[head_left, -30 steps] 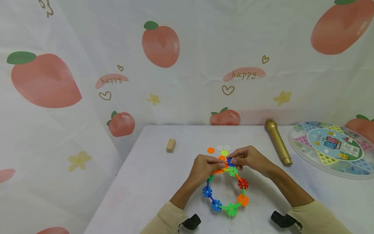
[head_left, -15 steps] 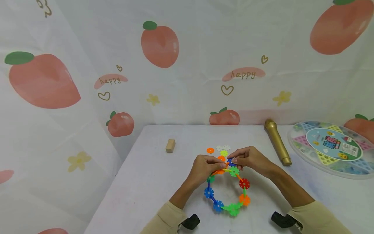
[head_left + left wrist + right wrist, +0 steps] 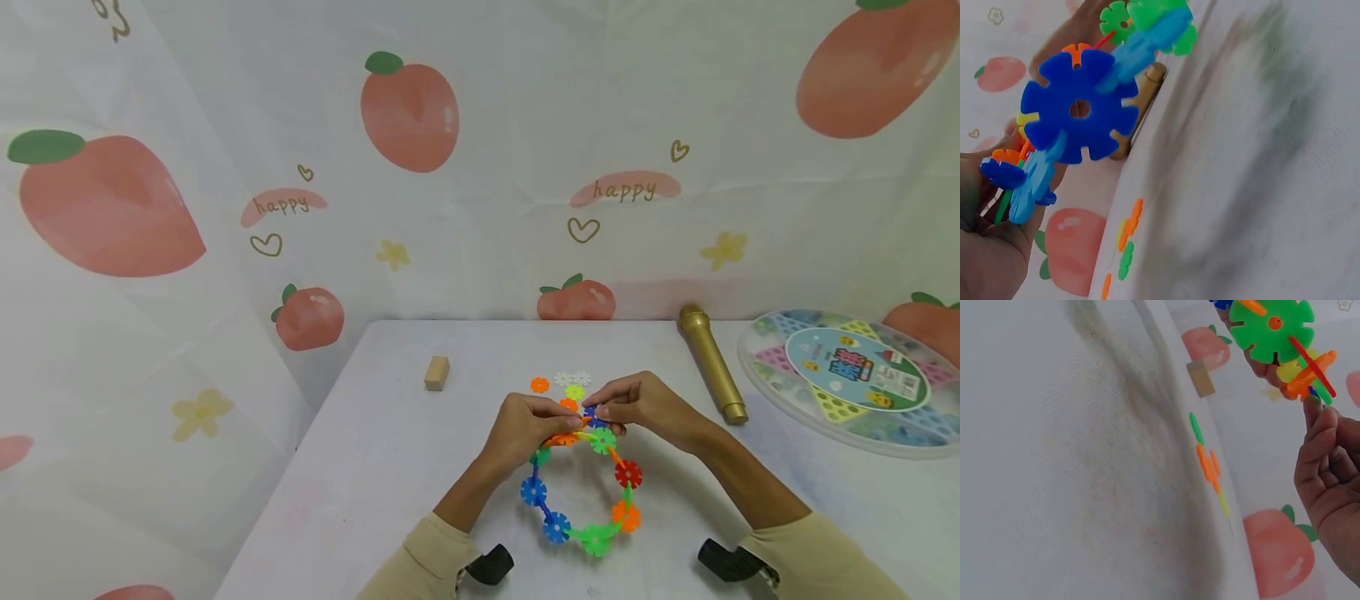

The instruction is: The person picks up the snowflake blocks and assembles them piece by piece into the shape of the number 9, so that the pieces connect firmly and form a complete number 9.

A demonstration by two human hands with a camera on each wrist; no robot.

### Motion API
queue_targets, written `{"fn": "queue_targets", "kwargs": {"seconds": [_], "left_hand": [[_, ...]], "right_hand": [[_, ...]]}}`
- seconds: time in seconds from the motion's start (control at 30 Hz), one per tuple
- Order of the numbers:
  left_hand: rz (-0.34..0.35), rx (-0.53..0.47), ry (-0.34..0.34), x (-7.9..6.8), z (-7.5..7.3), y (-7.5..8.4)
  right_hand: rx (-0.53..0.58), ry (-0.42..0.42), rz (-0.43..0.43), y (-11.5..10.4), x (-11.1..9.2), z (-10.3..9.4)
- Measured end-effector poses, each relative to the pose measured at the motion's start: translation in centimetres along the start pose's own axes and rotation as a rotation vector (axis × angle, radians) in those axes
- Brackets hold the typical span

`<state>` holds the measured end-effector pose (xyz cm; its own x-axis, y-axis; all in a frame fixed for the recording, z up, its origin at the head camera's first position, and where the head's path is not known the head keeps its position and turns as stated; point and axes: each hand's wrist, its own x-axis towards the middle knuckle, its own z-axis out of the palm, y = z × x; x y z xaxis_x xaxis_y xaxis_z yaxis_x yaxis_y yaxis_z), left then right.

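A loop of notched plastic snowflake discs (image 3: 596,540), in blue, green, orange and red, hangs from both hands above the white table. At the top of the loop, the left hand (image 3: 517,429) pinches an orange disc (image 3: 564,438) between thumb and fingers. The right hand (image 3: 643,410) pinches a dark blue disc (image 3: 595,416) right beside the left fingertips. A large blue disc (image 3: 1079,137) of the loop fills the left wrist view near the left hand (image 3: 991,250). In the right wrist view, a green disc (image 3: 1266,340) sits above the right hand (image 3: 1332,475), whose fingertips partly hide the blue piece.
Loose discs, including an orange disc (image 3: 540,385), a yellow disc (image 3: 574,392) and white discs (image 3: 562,379), lie just behind the hands. A wooden block (image 3: 437,373) is at the back left. On the right are a gold microphone (image 3: 712,362) and a round board-game case (image 3: 765,392).
The hanging loop sways slightly, first right and then partly back. Both hands keep their pinch at nearly the same spot.
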<state>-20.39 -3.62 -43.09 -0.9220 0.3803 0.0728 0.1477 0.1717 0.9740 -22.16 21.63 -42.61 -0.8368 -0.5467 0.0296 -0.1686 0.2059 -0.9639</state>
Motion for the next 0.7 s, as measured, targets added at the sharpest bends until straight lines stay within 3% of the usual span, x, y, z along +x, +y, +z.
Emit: {"fn": "queue_targets", "kwargs": {"seconds": [0.27,0.7], "left_hand": [[-0.022,-0.043,-0.013,-0.39,0.20,-0.59],[-0.065,-0.018,0.053,-0.77,0.05,-0.66]], "right_hand": [[-0.009,-0.014,0.044,0.16,-0.05,0.18],[0.004,0.073,0.125,-0.05,0.37,0.49]]}}
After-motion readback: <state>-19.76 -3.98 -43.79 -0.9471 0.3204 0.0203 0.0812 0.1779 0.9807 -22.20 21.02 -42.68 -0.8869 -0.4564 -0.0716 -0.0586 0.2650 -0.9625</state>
